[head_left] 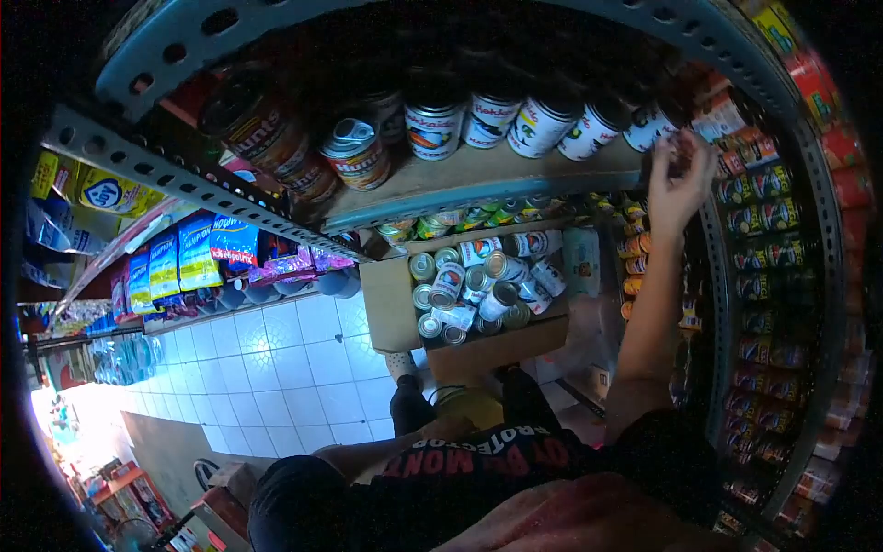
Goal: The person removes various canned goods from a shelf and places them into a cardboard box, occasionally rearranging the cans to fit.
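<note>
My right hand reaches up to the right end of the shelf, its fingers curled at a white-labelled can. Shadow hides part of that grip. Beside it stands a row of similar mackerel cans, upright along the shelf. My left hand rests low near my lap, with its fingers not clearly visible. Below the shelf, an open cardboard box holds several cans, some upright and others lying on their sides.
Hunt's cans stand at the shelf's left end, near a perforated metal post. The shelf's blue front edge overhangs the box. Stacked cans line the right side. Detergent packs hang at left, above the tiled floor.
</note>
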{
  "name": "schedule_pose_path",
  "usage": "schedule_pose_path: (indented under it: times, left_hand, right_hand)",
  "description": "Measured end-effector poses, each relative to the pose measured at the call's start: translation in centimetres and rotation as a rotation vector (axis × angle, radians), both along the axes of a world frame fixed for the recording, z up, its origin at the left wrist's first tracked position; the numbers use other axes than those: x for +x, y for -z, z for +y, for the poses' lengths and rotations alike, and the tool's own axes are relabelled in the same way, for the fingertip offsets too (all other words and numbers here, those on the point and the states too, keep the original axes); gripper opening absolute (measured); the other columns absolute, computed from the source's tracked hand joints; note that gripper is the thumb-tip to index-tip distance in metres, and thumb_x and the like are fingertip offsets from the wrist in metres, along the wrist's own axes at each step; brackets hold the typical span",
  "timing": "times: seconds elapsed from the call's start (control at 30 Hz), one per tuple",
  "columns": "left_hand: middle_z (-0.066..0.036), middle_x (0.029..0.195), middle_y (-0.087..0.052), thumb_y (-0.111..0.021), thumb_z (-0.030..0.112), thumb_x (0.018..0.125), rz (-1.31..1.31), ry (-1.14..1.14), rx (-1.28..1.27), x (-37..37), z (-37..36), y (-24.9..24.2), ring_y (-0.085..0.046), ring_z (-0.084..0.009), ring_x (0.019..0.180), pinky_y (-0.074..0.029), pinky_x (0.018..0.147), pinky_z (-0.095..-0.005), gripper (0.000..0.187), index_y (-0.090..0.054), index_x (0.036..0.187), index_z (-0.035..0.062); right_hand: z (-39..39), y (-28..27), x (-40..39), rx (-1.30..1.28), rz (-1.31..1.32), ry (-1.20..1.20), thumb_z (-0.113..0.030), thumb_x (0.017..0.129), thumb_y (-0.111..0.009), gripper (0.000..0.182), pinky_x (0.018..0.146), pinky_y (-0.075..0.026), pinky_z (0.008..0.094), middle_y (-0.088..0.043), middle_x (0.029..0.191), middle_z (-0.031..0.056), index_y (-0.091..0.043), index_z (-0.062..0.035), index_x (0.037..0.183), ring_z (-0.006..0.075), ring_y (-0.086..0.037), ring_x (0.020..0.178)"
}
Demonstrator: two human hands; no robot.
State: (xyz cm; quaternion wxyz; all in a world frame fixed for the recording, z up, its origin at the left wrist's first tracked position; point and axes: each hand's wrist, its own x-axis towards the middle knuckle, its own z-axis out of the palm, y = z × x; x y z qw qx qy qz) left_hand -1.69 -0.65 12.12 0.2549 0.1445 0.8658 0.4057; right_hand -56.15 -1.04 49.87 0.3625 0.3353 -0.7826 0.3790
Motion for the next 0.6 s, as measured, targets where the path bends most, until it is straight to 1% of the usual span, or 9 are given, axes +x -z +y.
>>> schedule_pose_path:
  times: [0.03, 0.1, 0.2, 0.23, 0.37, 0.43, 0.47, 0.53, 0.6]
  left_hand:
    - [-0.015, 0.150, -0.046, -0.072, 0.030, 0.085, -0.065, 0.050, -0.009, 0.2, -0.4, 0.0, -0.041, -0.0344, 0.141, -0.038, 0.113, -0.0486, 0.073, -0.046, 0.150, 0.0090]
    - [-0.016, 0.145, -0.052, -0.073, 0.030, 0.084, -0.195, 0.145, -0.026, 0.7, -0.8, -0.1, -0.048, -0.0352, 0.137, -0.043, 0.111, -0.0441, 0.073, -0.048, 0.149, 0.0082]
    - [-0.016, 0.135, -0.058, -0.072, 0.023, 0.084, -0.072, 0.060, 0.027, 0.8, -1.8, -1.1, -0.061, -0.0360, 0.118, -0.052, 0.098, -0.0451, 0.064, -0.053, 0.143, 0.0075]
    - [-0.016, 0.135, -0.058, -0.072, 0.023, 0.084, -0.075, 0.066, 0.024, 0.6, -1.9, -1.2, -0.061, -0.0360, 0.118, -0.052, 0.098, -0.0451, 0.064, -0.053, 0.143, 0.0075]
    - [-0.017, 0.123, -0.063, -0.072, 0.013, 0.082, 0.059, 0.013, 0.081, -1.2, -1.3, -2.9, -0.065, -0.0377, 0.110, -0.055, 0.091, -0.0469, 0.050, -0.060, 0.130, 0.0043]
    - [-0.018, 0.116, -0.066, -0.072, 0.011, 0.082, 0.123, -0.034, 0.059, -2.9, -2.4, -6.2, -0.065, -0.0378, 0.107, -0.055, 0.091, -0.0478, 0.045, -0.062, 0.125, 0.0029]
    - [-0.017, 0.110, -0.068, -0.073, 0.010, 0.080, 0.274, -0.136, 0.126, -4.6, -3.7, -9.3, -0.067, -0.0374, 0.103, -0.055, 0.088, -0.0489, 0.041, -0.063, 0.119, 0.0023]
    - [-0.016, 0.105, -0.070, -0.074, 0.010, 0.079, 0.424, -0.243, 0.190, -7.8, -5.8, -12.6, -0.068, -0.0370, 0.098, -0.056, 0.086, -0.0499, 0.036, -0.065, 0.112, 0.0018]
    - [-0.014, 0.102, -0.072, -0.075, 0.007, 0.074, 0.872, -0.404, 0.130, -10.9, -7.3, -14.5, -0.070, -0.0344, 0.089, -0.057, 0.077, -0.0487, 0.029, -0.066, 0.101, 0.0020]
  right_hand:
    - [0.2, 0.7, -0.5, 0.065, 0.060, 0.086, -0.019, 0.095, -0.074, 0.040, 0.080, -0.054, 0.0408, -0.056, 0.115, 0.0140, -0.058, -0.0020, 0.128, 0.0280, -0.062, 0.099]
    - [-0.7, 0.9, 0.0, -0.065, -0.042, 0.016, -0.017, 0.095, -0.075, 0.045, 0.077, -0.055, 0.0398, -0.056, 0.119, 0.0149, -0.057, -0.0022, 0.132, 0.0271, -0.063, 0.101]
    - [-1.6, 1.3, -0.1, 0.000, 0.003, 0.059, -0.015, 0.092, -0.077, 0.056, 0.071, -0.061, 0.0363, -0.054, 0.130, 0.0190, -0.051, -0.0011, 0.140, 0.0295, -0.064, 0.111]
    - [-1.9, 1.4, 0.0, 0.002, -0.096, 0.078, -0.014, 0.092, -0.077, 0.059, 0.070, -0.063, 0.0342, -0.056, 0.128, 0.0208, -0.049, -0.0013, 0.143, 0.0318, -0.065, 0.110]
    - [-2.1, 2.0, -0.8, -0.001, -0.116, -0.004, -0.012, 0.094, -0.074, 0.057, 0.069, -0.062, 0.0369, -0.059, 0.127, 0.0222, -0.050, -0.0029, 0.144, 0.0299, -0.067, 0.105]
    - [-2.0, 2.1, -0.8, 0.006, -0.095, -0.063, -0.016, 0.096, -0.072, 0.053, 0.076, -0.060, 0.0417, -0.061, 0.126, 0.0221, -0.052, -0.0042, 0.143, 0.0297, -0.066, 0.108]
    - [-1.8, 2.1, -0.7, 0.007, -0.098, -0.067, -0.016, 0.096, -0.072, 0.053, 0.076, -0.060, 0.0417, -0.061, 0.126, 0.0221, -0.052, -0.0042, 0.143, 0.0297, -0.066, 0.108]
    - [-1.6, 2.2, -0.4, -0.052, -0.286, -0.135, -0.026, 0.097, -0.072, 0.063, 0.094, -0.053, 0.0477, -0.057, 0.133, 0.0225, -0.045, -0.0048, 0.150, 0.0322, -0.061, 0.119]
    - [-1.7, 2.3, -0.1, -0.121, -0.316, -0.206, -0.031, 0.097, -0.072, 0.071, 0.102, -0.047, 0.0491, -0.052, 0.139, 0.0237, -0.037, -0.0044, 0.154, 0.0343, -0.056, 0.126]
